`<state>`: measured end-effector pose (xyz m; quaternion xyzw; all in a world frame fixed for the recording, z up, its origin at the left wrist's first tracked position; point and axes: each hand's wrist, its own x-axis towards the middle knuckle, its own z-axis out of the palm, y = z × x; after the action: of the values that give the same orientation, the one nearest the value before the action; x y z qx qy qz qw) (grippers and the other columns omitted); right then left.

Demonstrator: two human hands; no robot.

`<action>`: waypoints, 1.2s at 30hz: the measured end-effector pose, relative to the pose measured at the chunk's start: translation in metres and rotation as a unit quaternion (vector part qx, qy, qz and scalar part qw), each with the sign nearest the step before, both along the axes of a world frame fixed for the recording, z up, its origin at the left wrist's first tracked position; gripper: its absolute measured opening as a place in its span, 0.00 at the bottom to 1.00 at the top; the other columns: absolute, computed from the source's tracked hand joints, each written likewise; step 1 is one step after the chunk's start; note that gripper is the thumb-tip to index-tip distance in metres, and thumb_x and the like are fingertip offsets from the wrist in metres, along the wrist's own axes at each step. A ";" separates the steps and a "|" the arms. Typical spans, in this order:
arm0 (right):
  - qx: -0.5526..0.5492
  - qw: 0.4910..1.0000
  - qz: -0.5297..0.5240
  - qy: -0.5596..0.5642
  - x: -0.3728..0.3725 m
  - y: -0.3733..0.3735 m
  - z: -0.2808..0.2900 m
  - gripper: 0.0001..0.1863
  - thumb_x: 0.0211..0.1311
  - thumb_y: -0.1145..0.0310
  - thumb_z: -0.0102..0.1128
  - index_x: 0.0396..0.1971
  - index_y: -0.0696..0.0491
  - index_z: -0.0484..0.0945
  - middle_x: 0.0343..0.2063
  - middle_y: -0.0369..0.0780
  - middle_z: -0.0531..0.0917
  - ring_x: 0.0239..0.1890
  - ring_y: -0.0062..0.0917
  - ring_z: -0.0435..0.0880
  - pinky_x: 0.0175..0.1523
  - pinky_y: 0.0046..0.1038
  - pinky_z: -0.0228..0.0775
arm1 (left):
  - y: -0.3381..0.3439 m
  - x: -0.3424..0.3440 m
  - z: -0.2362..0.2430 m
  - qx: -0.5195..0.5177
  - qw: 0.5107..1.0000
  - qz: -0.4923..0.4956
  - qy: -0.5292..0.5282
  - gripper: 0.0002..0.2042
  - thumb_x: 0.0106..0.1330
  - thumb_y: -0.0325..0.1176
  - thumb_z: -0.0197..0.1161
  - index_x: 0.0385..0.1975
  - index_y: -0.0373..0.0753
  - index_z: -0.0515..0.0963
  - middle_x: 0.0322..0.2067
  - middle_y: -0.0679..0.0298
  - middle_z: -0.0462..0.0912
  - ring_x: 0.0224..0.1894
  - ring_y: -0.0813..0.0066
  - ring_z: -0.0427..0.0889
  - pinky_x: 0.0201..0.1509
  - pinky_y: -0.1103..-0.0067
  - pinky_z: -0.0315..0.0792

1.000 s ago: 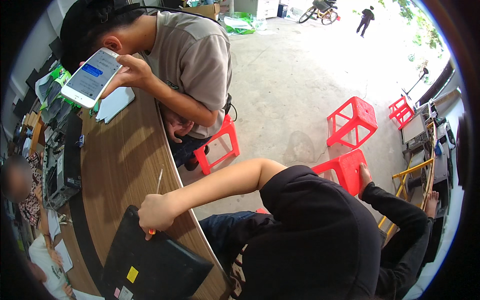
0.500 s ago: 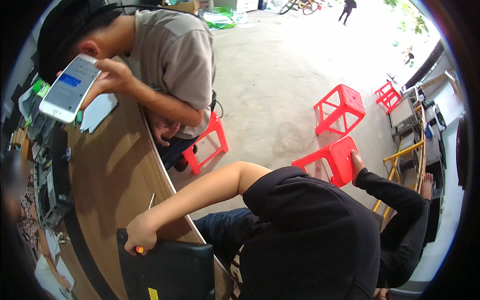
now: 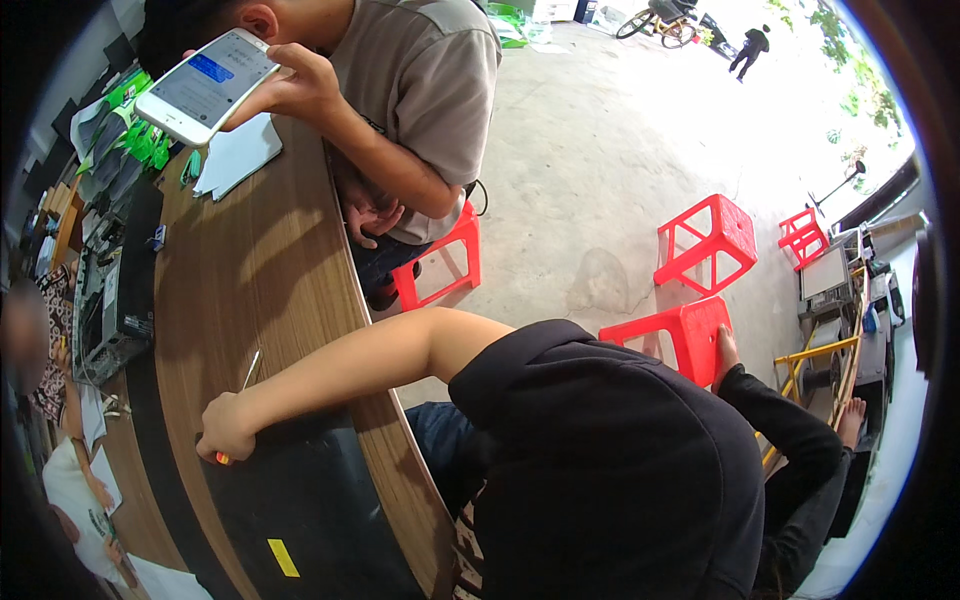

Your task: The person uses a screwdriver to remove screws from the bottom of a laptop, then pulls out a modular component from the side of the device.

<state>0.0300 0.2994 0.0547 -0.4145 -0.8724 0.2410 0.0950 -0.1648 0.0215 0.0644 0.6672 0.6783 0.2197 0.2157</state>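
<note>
My right arm, in a black sleeve, reaches left over the table, and my right hand [image 3: 228, 428] is closed round a screwdriver [image 3: 255, 368]. Its thin shaft sticks out above the fist, and a red and yellow handle end shows below. Beneath the hand, on the wooden table [image 3: 290, 215], lies a flat black casing [image 3: 310, 480] with a yellow sticker [image 3: 283, 558]; my hand is over its far-left corner. Whether the fist touches the casing I cannot tell. Nothing of my left hand is visible.
A co-worker in a beige shirt [image 3: 440, 90] holds up a white phone [image 3: 208, 85] across the table. An opened computer case [image 3: 120, 300] and papers [image 3: 240, 155] lie on the table. Red stools [image 3: 705, 240] stand on the floor; another person's bare foot [image 3: 727, 358] rests on one.
The view has shifted, so the surroundings appear further right. My right hand has moved left with the screwdriver. The black casing lies further in from the table's edge and is turned slightly.
</note>
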 end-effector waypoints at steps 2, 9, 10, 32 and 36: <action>0.007 1.000 0.002 -0.006 0.000 -0.001 0.003 0.19 0.57 0.63 0.57 0.51 0.40 0.75 0.42 0.42 0.82 0.47 0.40 0.80 0.47 0.40 0.72 | -0.006 0.001 -0.001 -0.002 1.000 0.005 -0.007 0.28 0.62 0.49 0.50 0.54 0.32 0.61 0.56 0.39 0.65 0.59 0.45 0.66 0.62 0.60 0.63; 0.042 0.999 -0.012 -0.006 -0.002 0.002 0.000 0.21 0.55 0.65 0.57 0.51 0.37 0.75 0.41 0.41 0.82 0.46 0.38 0.81 0.46 0.39 0.73 | -0.021 0.003 0.000 -0.007 0.999 0.016 -0.028 0.30 0.60 0.45 0.54 0.57 0.33 0.58 0.58 0.40 0.63 0.60 0.46 0.65 0.63 0.60 0.62; 0.050 0.999 -0.017 -0.009 -0.002 0.004 -0.002 0.21 0.55 0.66 0.56 0.51 0.36 0.75 0.41 0.40 0.82 0.46 0.38 0.81 0.46 0.39 0.73 | -0.024 0.003 0.000 -0.009 0.999 0.020 -0.031 0.30 0.60 0.45 0.54 0.58 0.34 0.57 0.59 0.40 0.63 0.61 0.46 0.65 0.63 0.60 0.62; 0.274 0.961 -0.040 -0.018 0.007 -0.003 -0.013 0.15 0.57 0.58 0.59 0.40 0.50 0.79 0.38 0.45 0.78 0.36 0.36 0.85 0.33 0.35 0.76 | -0.070 0.004 0.000 -0.029 0.992 0.085 -0.089 0.42 0.57 0.34 0.66 0.67 0.38 0.46 0.65 0.43 0.56 0.65 0.50 0.60 0.68 0.62 0.59; 0.318 0.948 0.021 -0.008 0.010 -0.044 -0.007 0.12 0.53 0.62 0.59 0.36 0.50 0.81 0.35 0.43 0.78 0.33 0.34 0.85 0.29 0.36 0.76 | -0.073 0.005 0.003 -0.041 0.990 0.099 -0.096 0.45 0.57 0.32 0.69 0.69 0.38 0.44 0.66 0.44 0.55 0.66 0.51 0.60 0.68 0.63 0.58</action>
<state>0.0398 0.2549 0.0473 -0.3459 -0.9132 -0.0506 0.2097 -0.1602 -0.0514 0.0670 0.5628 0.7259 0.2748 0.2843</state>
